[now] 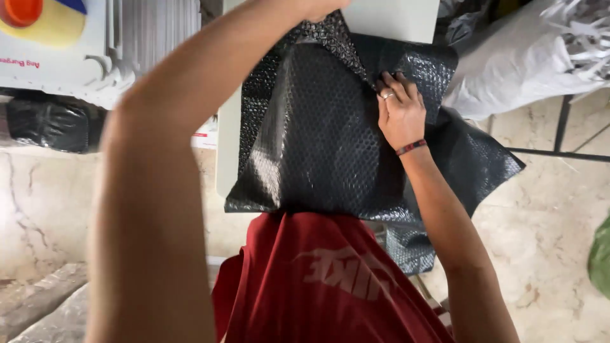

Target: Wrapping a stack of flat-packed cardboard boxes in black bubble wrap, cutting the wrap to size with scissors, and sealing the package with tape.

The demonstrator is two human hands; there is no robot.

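Head view, looking straight down. Sheet of black bubble-wrap plastic (318, 133) draped over a flat pale rectangular board (391, 19), hanging down toward a dark red shirt (330, 279) at the lower middle. Right hand (399, 111) flat on the upper right part of the wrap, fingers bent and pinching a fold of it, silver ring on one finger, red braided band at the wrist. Left forearm stretched up across the frame from the lower left; left hand (318, 6) mostly cut off by the top edge, at the wrap's upper corner, finger state impossible to tell. More of the same black wrap spread out to the right, beyond the right wrist, and bunched below the board's edge.

Around: white plastic sack (508, 76) stuffed full at the upper right, strips of shredded white paper (581, 32) on top of it. White carton with yellow and orange print (51, 38) at the upper left, a black wrapped bundle (47, 124) just below it. Beige marble floor (546, 241) underneath.
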